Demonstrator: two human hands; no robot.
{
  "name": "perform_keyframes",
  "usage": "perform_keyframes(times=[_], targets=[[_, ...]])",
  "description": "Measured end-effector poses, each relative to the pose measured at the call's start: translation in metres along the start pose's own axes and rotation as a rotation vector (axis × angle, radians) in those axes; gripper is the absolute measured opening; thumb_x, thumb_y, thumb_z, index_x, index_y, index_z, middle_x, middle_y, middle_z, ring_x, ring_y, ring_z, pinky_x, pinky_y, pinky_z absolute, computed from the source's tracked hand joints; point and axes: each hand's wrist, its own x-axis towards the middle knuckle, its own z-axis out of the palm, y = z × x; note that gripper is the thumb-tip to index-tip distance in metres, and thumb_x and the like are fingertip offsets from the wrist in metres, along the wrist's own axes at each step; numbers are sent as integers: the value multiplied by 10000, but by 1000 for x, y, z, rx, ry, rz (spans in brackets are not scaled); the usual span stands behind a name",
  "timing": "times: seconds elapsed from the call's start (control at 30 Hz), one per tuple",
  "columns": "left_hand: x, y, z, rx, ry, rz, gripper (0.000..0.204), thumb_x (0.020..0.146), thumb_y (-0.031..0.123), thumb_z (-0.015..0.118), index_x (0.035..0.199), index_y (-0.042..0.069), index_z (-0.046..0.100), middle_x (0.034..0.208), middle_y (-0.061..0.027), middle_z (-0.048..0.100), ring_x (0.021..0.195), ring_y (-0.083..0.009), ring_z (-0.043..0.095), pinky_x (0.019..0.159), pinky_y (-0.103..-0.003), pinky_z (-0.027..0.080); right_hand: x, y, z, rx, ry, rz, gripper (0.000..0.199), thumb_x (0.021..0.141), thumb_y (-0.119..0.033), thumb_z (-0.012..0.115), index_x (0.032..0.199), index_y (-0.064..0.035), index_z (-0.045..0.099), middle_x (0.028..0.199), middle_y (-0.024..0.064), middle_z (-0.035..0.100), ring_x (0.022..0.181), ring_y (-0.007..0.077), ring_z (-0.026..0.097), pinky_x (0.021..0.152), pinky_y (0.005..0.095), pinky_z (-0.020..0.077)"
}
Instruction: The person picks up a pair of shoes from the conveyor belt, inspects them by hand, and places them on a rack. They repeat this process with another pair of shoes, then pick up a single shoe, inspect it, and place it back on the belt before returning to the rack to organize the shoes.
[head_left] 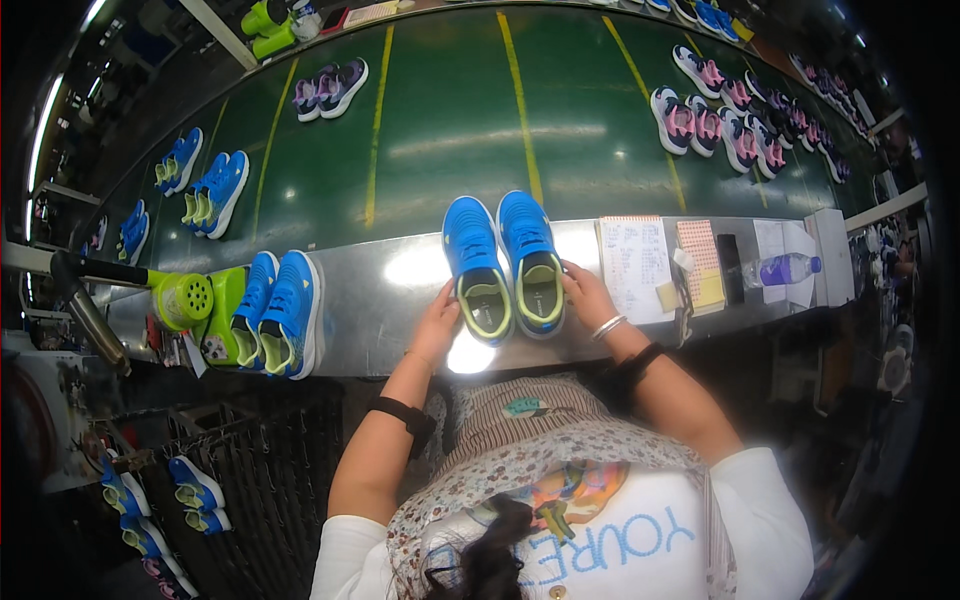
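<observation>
Left hand [436, 324] and right hand [590, 294] flank a pair of blue shoes, each grasping from the outside: the left hand holds the left shoe [468, 232] near its heel, and the right hand holds the right shoe [525, 230] at the matching place, with the fingers partly hidden by the shoes. The pair stands side by side about midway along the metal counter [375, 250], heels toward the near edge, toes pointing across the far edge toward the green belt [445, 110]; I cannot tell whether the soles rest on the metal or are raised just above it. Near the counter's left end another blue pair [290, 308] stands beside a lime-green perforated device [183, 301], while written sheets [635, 265], a pink gridded sheet [700, 255] and a bottle [788, 269] lie toward the right end. Judging by this hold, the step in hand is handling the two shoes together as a matched pair, perhaps lining them up or checking them. The next move seems to call for even pressure from both sides, so that neither heel slips back or twists, and for keeping the toes level with each other, whether the pair is set down at the far edge or turned.
</observation>
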Motion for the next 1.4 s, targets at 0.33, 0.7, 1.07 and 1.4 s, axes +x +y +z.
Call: perform_keyframes(times=[0.33, 0.7, 1.07, 1.4], targets=[[-8, 4, -2, 3, -69, -2, 483, 894, 156, 409, 1356, 191, 272, 1173, -83, 473, 1013, -160, 469, 806, -303, 393, -15, -90, 5, -464, -497, -379, 432, 766, -328, 597, 1163, -201, 487, 845, 140, 568, 747, 313, 579, 646, 399, 461], [-34, 34, -35, -255, 192, 73, 429, 917, 337, 393, 1263, 85, 373, 1120, -87, 497, 969, -146, 479, 820, -302, 392, -15, -119, -13, 146, -419, -188, 531, 768, -539, 523, 999, -62, 565, 910, 120, 607, 792, 255, 597, 689, 336, 473], [-40, 99, -46, -702, -35, 239, 534, 915, 379, 354, 1323, 45, 267, 1206, -190, 455, 1090, -254, 480, 904, -350, 407, -19, -98, -8, 1379, -383, 242, 778, 748, -599, 478, 1317, -101, 298, 1287, 118, 403, 1139, 230, 442, 906, 353, 436], [-31, 78, -62, -211, 246, 195, 507, 901, 386, 408, 1332, 136, 310, 1252, -62, 420, 1122, -158, 370, 913, -326, 278, 12, -118, -35, 1100, -478, 78, 783, 739, -613, 511, 1288, -82, 339, 1248, 112, 445, 1103, 203, 470, 907, 332, 414]])
